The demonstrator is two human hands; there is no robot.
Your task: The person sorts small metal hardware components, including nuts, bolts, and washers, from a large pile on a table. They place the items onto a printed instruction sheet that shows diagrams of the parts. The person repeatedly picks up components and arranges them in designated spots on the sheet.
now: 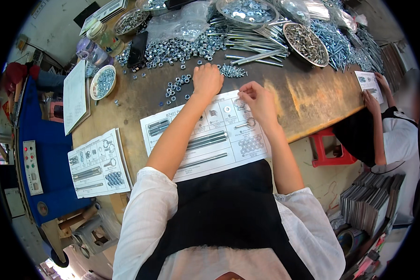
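A white printed hardware sheet [235, 133] with pictures of rods, rings and nuts lies in front of me, over the table's near edge. Beyond its top edge, my left hand [208, 83] rests on the table with fingers curled down. It sits between loose hex nuts [176, 87] and a small heap of screws [232, 71]; its fingertips are hidden. At the sheet's upper right corner, my right hand [259, 101] is closed in a pinch, thumb and forefinger together. Whatever it holds is too small to make out.
Farther back are a nut pile [184, 49], metal rods [256, 42], a bowl of screws [305, 44] and a phone [137, 49]. A white bowl [94, 88] and stacked sheets [100, 163] stand left. At right, another person [396, 135] holds a sheet near a red stool [329, 149].
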